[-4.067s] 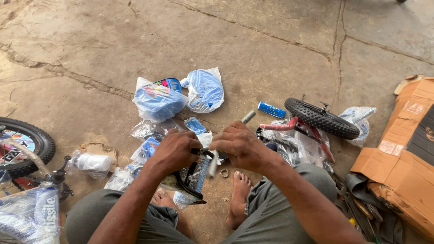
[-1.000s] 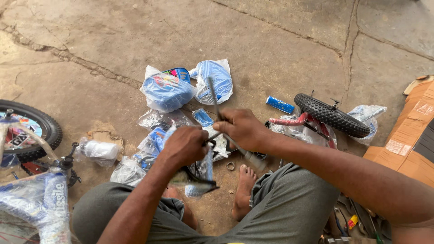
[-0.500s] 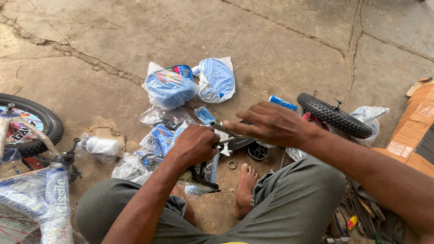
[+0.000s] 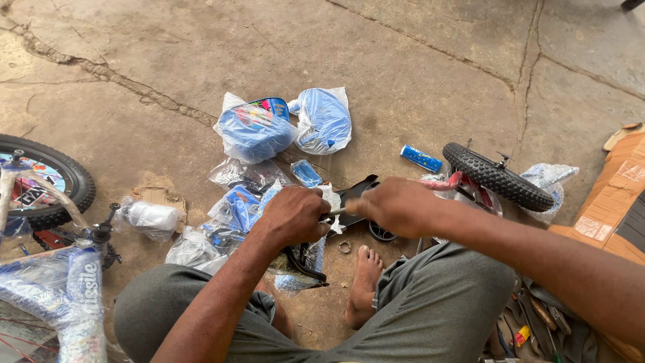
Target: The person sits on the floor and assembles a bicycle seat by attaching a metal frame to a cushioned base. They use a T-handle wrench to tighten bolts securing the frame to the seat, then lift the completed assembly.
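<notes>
I sit on a concrete floor with bicycle parts spread before me. My left hand (image 4: 294, 216) grips a black curved part (image 4: 306, 263) partly wrapped in plastic, held over my lap. My right hand (image 4: 396, 205) is closed on the end of a thin metal tool (image 4: 336, 212) whose tip meets my left hand. A black flat bracket (image 4: 356, 191) lies just behind both hands. A small metal ring (image 4: 345, 247) rests on the floor beside my bare foot (image 4: 363, 282).
Two blue parts in plastic bags (image 4: 255, 131) and several smaller bagged pieces lie ahead. A small tyred wheel (image 4: 497, 176) on a red frame sits at the right, a cardboard box (image 4: 615, 202) beyond it. A blue wrapped bicycle frame (image 4: 57, 296) and wheel (image 4: 44, 178) stand at left.
My right hand has drawn back from the raised tool position and now grips the tool low, level with my left hand. The left hand stays on the black part.
</notes>
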